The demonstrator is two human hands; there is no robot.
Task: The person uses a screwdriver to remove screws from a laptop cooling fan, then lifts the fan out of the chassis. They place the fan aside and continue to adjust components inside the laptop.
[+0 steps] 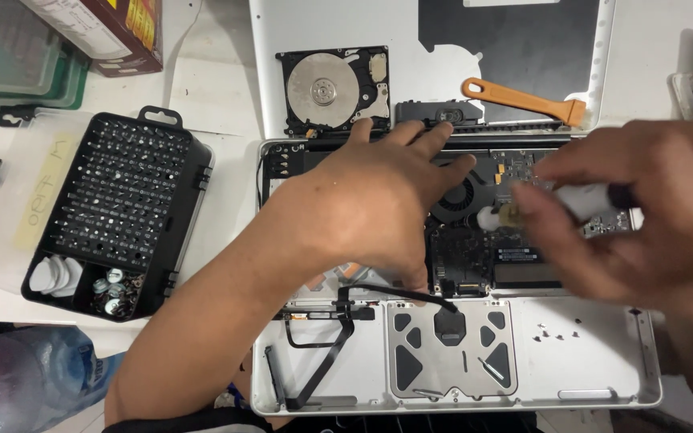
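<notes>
Pressing flat on the opened laptop [603,377], the left hand [362,208] lies palm down with fingers spread, gripping nothing, fingertips reaching the rear edge near the hinge. Right hand [643,216] is motion-blurred; fingers look closed around a small white tube-like tool [583,200], whose pale tip [497,215] sits just beside the round black fan [452,199]. Hard to tell exactly what the tool is given the blur.

Laptop sits centre on the white table [218,104], bottom cover off, with the dark board [515,261] exposed, the trackpad underside [451,349] toward the near edge and a black ribbon cable [326,353] running down at left. Tiny loose screws [555,330] rest in the empty bay at right.

Behind the laptop: removed silver cover panel [443,48], bare hard drive [334,88] with platter showing, orange-handled pry tool [523,100]. Left of the laptop: open black screwdriver bit case [118,212], well apart from both hands. Cardboard box [114,32] top left.
</notes>
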